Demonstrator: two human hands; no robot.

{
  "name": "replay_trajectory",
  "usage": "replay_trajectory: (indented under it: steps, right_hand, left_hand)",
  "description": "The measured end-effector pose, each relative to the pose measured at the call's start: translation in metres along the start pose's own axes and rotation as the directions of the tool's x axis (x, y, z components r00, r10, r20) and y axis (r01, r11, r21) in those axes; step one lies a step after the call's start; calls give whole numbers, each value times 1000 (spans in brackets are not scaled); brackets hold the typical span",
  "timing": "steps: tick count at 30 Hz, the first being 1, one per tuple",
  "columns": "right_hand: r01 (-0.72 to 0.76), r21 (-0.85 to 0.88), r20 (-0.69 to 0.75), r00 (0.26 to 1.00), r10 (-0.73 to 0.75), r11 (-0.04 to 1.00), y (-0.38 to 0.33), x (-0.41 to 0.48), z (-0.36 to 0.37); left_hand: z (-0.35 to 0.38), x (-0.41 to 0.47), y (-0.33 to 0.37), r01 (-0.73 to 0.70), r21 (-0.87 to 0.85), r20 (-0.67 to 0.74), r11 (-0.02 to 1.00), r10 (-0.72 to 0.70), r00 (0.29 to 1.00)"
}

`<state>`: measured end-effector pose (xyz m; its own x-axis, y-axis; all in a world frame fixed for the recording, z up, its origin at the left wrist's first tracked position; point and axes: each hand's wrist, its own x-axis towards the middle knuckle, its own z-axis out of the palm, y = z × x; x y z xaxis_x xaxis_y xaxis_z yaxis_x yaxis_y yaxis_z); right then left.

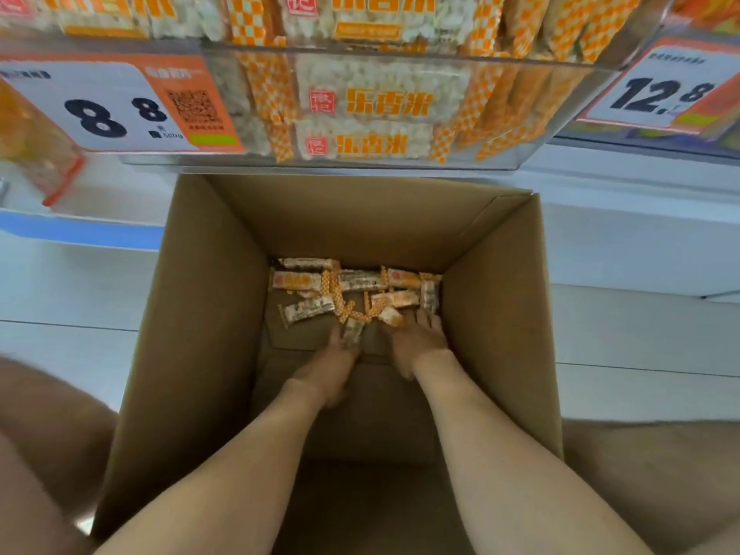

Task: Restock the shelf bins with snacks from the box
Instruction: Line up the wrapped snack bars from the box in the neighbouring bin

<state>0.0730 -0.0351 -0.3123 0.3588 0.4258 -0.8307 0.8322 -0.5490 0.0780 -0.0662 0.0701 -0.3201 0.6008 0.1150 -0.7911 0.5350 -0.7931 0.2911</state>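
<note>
A deep cardboard box [200, 314] stands open on the floor under the shelf. Several orange-and-white snack bars [352, 290] lie loose at the far end of its bottom. Both my arms reach down inside. My left hand [332, 362] is at the near edge of the pile, fingers against one bar [354, 332]; whether it grips that bar is unclear. My right hand [420, 342] lies flat with spread fingers touching the bars on the right. Above, a clear shelf bin [248, 110] is packed with the same snacks.
Price tags reading 8.8 [116, 114] and 12.8 [656, 94] hang on the bin fronts. Another clear bin [36, 154] with orange packs sits at the left. White shelf base [640, 234] and pale floor flank the box. My knees [48, 434] are on both sides.
</note>
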Motion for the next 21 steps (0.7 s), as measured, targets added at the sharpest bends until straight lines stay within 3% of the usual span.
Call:
replay_trajectory:
  steps: [3, 6, 10, 12, 14, 18, 21]
  right_hand:
    - [23, 100, -132, 991, -9, 995, -8, -1, 7]
    - [81, 470, -368, 923, 112, 879, -14, -6, 9]
    - [280, 848, -388, 906, 168, 450, -15, -7, 0]
    - [314, 940, -334, 928, 166, 135, -12, -12, -8]
    - [257, 964, -246, 958, 150, -65, -7, -17, -13]
    - [151, 980, -143, 987, 74, -128, -2, -33, -22]
    - [200, 965, -187, 979, 85, -172, 1, -49, -28]
  left_hand:
    - [3, 2, -5, 58, -230, -129, 971, -90, 988]
    - [0, 3, -7, 7, -540, -336, 841, -224, 915]
    - [-16, -2, -12, -41, -870, -249, 491, -366, 897]
    - [-25, -9, -14, -37, -923, -185, 383, -358, 915]
    - [-34, -20, -13, -45, -944, -150, 326, -304, 941]
    - [-54, -44, -10, -49, -951, -111, 305, -188, 976]
    - [-66, -60, -9, -77, -951, -114, 298, -109, 987]
